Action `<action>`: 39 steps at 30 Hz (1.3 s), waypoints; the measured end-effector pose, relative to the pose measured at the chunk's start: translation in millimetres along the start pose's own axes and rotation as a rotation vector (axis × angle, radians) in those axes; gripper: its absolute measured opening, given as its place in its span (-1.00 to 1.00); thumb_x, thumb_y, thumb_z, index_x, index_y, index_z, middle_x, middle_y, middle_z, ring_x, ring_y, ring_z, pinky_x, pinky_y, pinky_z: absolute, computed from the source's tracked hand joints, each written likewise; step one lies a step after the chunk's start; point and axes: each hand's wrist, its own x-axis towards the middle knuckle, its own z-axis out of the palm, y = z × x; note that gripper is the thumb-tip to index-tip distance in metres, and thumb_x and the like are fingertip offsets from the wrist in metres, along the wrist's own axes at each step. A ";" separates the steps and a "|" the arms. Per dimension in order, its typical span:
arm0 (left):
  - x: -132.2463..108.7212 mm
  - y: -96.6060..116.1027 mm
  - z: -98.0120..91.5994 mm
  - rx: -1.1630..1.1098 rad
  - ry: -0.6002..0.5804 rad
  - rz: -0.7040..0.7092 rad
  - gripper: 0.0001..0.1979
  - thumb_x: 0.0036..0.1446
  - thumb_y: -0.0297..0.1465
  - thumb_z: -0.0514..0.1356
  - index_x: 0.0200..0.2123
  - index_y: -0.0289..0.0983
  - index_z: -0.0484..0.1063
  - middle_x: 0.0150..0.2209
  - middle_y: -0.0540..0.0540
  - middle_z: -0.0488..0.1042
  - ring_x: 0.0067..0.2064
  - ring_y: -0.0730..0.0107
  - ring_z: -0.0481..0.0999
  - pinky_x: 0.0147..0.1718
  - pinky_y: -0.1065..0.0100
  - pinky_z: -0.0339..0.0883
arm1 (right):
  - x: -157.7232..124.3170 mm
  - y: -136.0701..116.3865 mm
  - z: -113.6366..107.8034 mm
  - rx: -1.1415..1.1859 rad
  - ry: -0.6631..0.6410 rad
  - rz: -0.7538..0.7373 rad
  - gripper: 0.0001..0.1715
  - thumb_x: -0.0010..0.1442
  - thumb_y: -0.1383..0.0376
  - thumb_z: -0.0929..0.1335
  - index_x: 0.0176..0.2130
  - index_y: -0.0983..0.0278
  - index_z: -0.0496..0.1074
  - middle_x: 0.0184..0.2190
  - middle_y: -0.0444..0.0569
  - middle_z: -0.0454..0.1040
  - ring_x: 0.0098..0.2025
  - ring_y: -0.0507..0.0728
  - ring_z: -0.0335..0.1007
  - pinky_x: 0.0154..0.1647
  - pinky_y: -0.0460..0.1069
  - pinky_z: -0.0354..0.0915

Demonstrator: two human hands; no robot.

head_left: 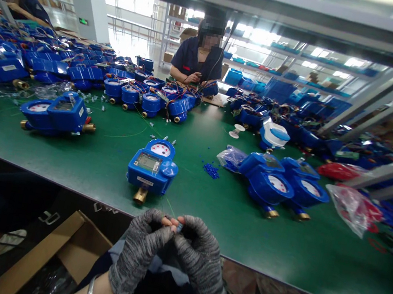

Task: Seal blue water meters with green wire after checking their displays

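Observation:
My left hand [143,246] and my right hand [200,264], both in grey knitted gloves with bare fingertips, meet at the table's front edge. Between their pinched fingertips shows a small bluish piece [180,227], mostly hidden by the fingers. A thin greenish wire [170,207] runs up from the fingertips toward the table. Just beyond, a blue water meter [151,167] with a round white dial, a grey display window and a brass threaded end faces me. Its clear round cap stands raised on the right side. Neither hand touches the meter.
Two blue meters [277,181] stand to the right, near small blue bits [211,170] and a white spool [236,131]. Another meter [56,112] lies left. Many wired meters [151,101] crowd behind. A co-worker [200,61] sits opposite. An open cardboard box [53,248] is below the table.

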 end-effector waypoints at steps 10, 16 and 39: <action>9.1 -27.0 -24.5 0.050 -0.100 -0.112 -0.71 0.11 -0.18 0.27 -0.41 -0.31 0.56 -0.41 -0.10 0.54 -0.40 0.37 0.46 -0.37 0.36 0.34 | 0.2 -4.6 0.2 -0.177 0.034 -0.276 -0.85 0.11 0.31 0.43 -0.24 0.15 0.52 -0.30 -0.08 0.52 -0.28 0.10 0.50 -0.27 -0.04 0.44; 2.0 -11.4 -15.5 0.525 -0.088 0.114 -0.81 0.18 -0.27 0.22 -0.31 -0.25 0.57 -0.26 -0.11 0.57 -0.20 0.25 0.50 -0.12 0.27 0.34 | -0.6 -5.2 2.0 -0.380 0.006 -0.322 -0.84 0.14 0.36 0.40 -0.22 0.18 0.54 -0.31 -0.04 0.52 -0.28 0.13 0.48 -0.24 0.00 0.43; 12.2 -26.2 -15.5 -0.014 0.045 -0.175 -0.69 -0.15 -0.22 0.47 -0.38 -0.29 0.59 -0.30 -0.14 0.62 -0.26 0.28 0.59 -0.23 0.34 0.46 | -6.1 0.9 18.5 -0.075 0.043 -0.040 -0.67 0.20 0.04 0.35 -0.20 0.19 0.56 -0.28 0.05 0.55 -0.21 0.19 0.48 -0.09 0.07 0.40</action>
